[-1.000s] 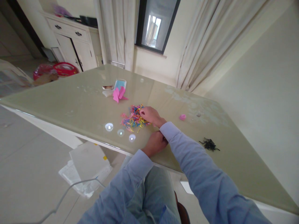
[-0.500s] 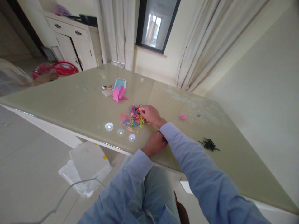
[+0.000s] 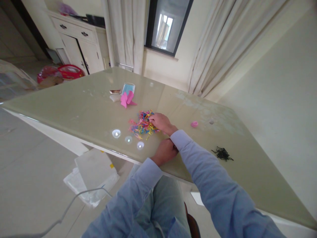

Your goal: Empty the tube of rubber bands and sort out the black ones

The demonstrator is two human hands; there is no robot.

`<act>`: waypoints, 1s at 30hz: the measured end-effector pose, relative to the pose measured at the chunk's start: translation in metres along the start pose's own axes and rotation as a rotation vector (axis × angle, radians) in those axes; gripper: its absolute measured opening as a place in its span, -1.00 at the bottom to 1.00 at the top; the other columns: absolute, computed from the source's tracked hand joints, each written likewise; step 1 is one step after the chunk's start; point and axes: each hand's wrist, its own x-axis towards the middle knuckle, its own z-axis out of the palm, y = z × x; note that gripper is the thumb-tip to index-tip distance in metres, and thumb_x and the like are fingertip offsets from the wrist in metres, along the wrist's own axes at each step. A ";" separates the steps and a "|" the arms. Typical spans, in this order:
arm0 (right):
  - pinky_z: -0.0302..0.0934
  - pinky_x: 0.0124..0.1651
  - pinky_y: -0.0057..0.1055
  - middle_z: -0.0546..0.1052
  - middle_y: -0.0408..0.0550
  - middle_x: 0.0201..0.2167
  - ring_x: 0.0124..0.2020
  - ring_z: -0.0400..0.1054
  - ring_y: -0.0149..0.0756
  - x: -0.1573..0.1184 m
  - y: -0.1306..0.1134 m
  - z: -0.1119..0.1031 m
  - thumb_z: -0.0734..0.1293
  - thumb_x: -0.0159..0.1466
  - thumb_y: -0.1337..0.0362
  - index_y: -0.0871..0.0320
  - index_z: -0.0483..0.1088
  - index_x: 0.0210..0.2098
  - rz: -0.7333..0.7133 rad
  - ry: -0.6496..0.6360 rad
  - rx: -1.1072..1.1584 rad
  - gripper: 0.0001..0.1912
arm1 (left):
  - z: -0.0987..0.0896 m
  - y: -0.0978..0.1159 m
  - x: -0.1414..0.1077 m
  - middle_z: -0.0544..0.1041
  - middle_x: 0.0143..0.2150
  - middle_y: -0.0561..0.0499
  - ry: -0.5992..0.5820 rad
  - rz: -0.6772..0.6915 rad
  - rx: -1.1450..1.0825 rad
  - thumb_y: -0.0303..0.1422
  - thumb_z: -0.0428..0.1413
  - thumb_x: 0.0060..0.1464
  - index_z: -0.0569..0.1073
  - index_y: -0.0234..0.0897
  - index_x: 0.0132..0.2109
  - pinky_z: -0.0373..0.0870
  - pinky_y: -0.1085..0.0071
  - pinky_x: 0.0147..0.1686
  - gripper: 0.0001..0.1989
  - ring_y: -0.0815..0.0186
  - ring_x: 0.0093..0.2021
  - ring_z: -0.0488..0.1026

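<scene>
A loose pile of small multicoloured rubber bands [image 3: 143, 126] lies on the table. My right hand [image 3: 160, 122] reaches into its right side, fingertips pinched together among the bands. Whatever sits between them is too small to make out. My left hand [image 3: 164, 152] rests on the table's near edge below the right wrist, its fingers curled in. The right cuff covers part of those fingers, so their contents are hidden. Off to the right is a small heap of black bands [image 3: 222, 153], apart from both hands. A little pink item [image 3: 194, 124] lies beyond my right forearm.
The glass-topped table [image 3: 94, 112] spreads to both sides. Left of its middle are a pink folded shape [image 3: 127, 99], a blue face mask [image 3: 128, 88] and a small flat packet [image 3: 115, 92]. A pale cable [image 3: 74, 197] crosses the floor by plastic sheets [image 3: 92, 172].
The view has shifted very slightly. My right fingertips have moved a little within the coloured bands, while my left hand keeps its place and curled shape.
</scene>
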 end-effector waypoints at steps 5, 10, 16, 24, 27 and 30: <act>0.17 -0.09 -0.42 0.60 0.02 -0.08 -0.07 0.43 -0.24 0.001 0.000 0.002 0.17 0.42 0.23 0.07 0.57 -0.09 0.010 0.008 -0.004 -0.68 | -0.001 0.000 0.000 0.67 -0.15 -0.18 -0.001 0.001 -0.029 -0.50 0.08 0.07 0.61 -0.33 -0.19 0.50 0.27 -0.09 -0.77 0.11 -0.13 0.60; 0.18 -0.05 -0.42 0.60 0.02 -0.07 -0.04 0.43 -0.26 0.003 -0.002 0.000 0.14 0.44 0.24 0.08 0.56 -0.06 0.013 0.013 -0.006 -0.65 | -0.001 0.000 0.000 0.66 -0.14 -0.25 0.008 -0.017 -0.030 -0.50 0.07 0.07 0.60 -0.38 -0.20 0.50 0.26 -0.10 -0.78 0.08 -0.14 0.60; 0.20 -0.02 -0.41 0.60 0.04 -0.05 -0.02 0.44 -0.24 0.003 -0.005 -0.002 0.12 0.45 0.27 0.09 0.55 -0.06 -0.002 0.018 -0.018 -0.64 | 0.001 -0.001 0.000 0.66 -0.16 -0.24 0.012 -0.037 -0.039 -0.48 0.07 0.08 0.59 -0.37 -0.20 0.49 0.25 -0.12 -0.79 0.09 -0.17 0.60; 0.25 -0.07 -0.37 0.59 0.10 -0.05 -0.06 0.47 -0.19 -0.002 -0.010 -0.003 0.09 0.46 0.29 0.13 0.56 -0.12 0.049 0.021 -0.052 -0.61 | -0.002 0.001 0.000 0.66 -0.15 -0.22 -0.012 -0.017 0.016 -0.49 0.09 0.07 0.61 -0.34 -0.20 0.49 0.28 -0.08 -0.78 0.09 -0.12 0.60; 0.26 -0.08 -0.36 0.60 0.10 -0.06 -0.06 0.47 -0.18 -0.003 -0.011 -0.003 0.07 0.47 0.28 0.14 0.55 -0.12 0.054 0.027 -0.054 -0.60 | -0.003 0.002 0.000 0.66 -0.13 -0.23 -0.019 -0.013 0.029 -0.49 0.08 0.07 0.62 -0.35 -0.19 0.49 0.26 -0.08 -0.78 0.08 -0.11 0.60; 0.26 -0.05 -0.37 0.59 0.11 -0.06 -0.04 0.46 -0.18 -0.005 -0.010 -0.003 0.07 0.47 0.27 0.15 0.54 -0.09 0.061 0.038 -0.052 -0.60 | -0.003 0.002 -0.001 0.67 -0.14 -0.21 -0.021 -0.014 0.036 -0.49 0.08 0.08 0.62 -0.34 -0.19 0.48 0.28 -0.09 -0.77 0.09 -0.12 0.60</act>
